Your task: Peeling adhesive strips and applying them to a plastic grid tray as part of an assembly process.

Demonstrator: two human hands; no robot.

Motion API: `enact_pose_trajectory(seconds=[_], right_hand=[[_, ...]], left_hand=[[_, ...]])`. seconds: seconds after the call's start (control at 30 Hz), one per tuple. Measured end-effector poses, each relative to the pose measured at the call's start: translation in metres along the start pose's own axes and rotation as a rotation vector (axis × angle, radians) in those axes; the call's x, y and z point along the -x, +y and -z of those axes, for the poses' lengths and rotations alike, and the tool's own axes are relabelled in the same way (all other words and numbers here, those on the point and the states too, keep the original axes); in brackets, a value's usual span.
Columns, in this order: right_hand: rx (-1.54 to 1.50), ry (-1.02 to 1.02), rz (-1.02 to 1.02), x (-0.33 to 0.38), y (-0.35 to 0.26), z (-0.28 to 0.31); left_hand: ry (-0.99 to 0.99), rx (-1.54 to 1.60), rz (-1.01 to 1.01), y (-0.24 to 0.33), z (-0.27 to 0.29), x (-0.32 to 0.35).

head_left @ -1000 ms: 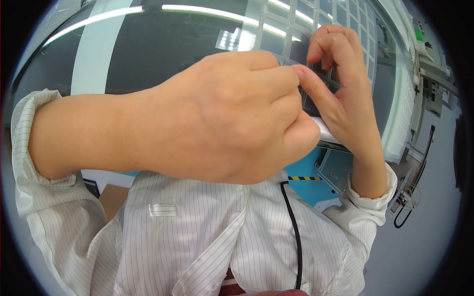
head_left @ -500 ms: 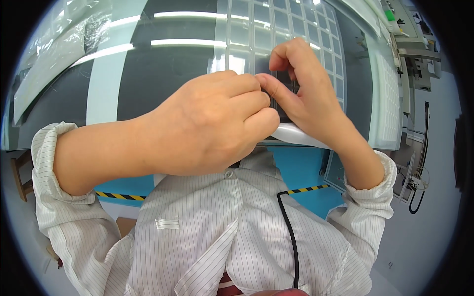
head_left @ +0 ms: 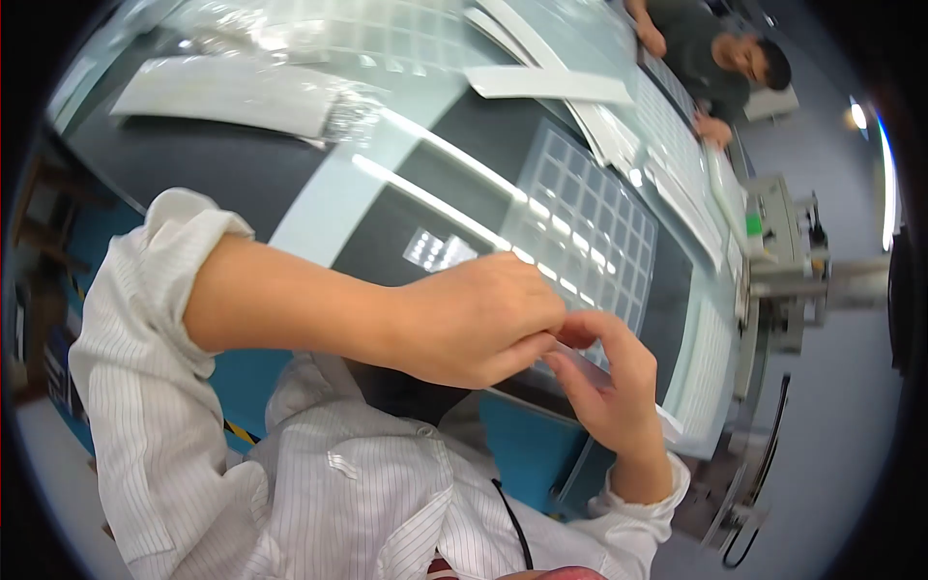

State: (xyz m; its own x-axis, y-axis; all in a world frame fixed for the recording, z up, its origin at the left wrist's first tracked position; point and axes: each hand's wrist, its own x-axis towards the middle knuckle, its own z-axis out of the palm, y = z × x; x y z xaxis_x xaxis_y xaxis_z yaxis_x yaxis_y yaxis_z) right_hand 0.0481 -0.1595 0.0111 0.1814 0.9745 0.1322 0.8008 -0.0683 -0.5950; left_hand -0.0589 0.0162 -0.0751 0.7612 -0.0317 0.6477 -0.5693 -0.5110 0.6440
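My left hand is closed, knuckles up, in front of my body at the near side of the glossy dark table. Its fingertips are turned under, so whatever they pinch is hidden. Against them press the bent thumb and forefinger of my right hand. A pale, thin sliver shows between those right fingers, too small to name. Just beyond both hands lies a clear plastic tray divided into many square compartments. A white edge of some object shows by my right wrist.
White strips lie crossed at the far side. A plastic-wrapped white pack rests far left, near another clear gridded sheet. Across the table sits another person, hands on its edge. Grey equipment stands at the right.
The view has tilted up and turned, bringing the far table and another person into sight. My right forefinger and thumb have closed in against my left fingertips.
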Motion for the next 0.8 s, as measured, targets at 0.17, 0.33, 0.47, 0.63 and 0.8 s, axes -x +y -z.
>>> enact_pose_trajectory(seconds=[0.17, 0.33, 0.47, 0.63, 0.8], right_hand=[[0.046, 0.211, -0.139, 0.008, 0.005, 0.001], [0.009, 0.249, -0.168, 0.004, 0.018, -0.003], [-0.036, 0.229, -0.122, 0.003, 0.020, -0.003], [-0.060, 0.189, -0.100, 0.006, 0.025, -0.002], [-0.120, 0.241, -0.149, -0.002, 0.029, -0.003]], left_hand=[[0.002, 0.169, 0.214, 0.003, 0.001, -0.013], [0.032, 0.195, 0.304, 0.001, 0.005, -0.016], [-0.023, 0.223, 0.365, 0.001, 0.007, -0.016], [-0.020, 0.212, 0.364, 0.004, 0.003, -0.017], [0.009, 0.219, 0.392, 0.003, 0.004, -0.018]])
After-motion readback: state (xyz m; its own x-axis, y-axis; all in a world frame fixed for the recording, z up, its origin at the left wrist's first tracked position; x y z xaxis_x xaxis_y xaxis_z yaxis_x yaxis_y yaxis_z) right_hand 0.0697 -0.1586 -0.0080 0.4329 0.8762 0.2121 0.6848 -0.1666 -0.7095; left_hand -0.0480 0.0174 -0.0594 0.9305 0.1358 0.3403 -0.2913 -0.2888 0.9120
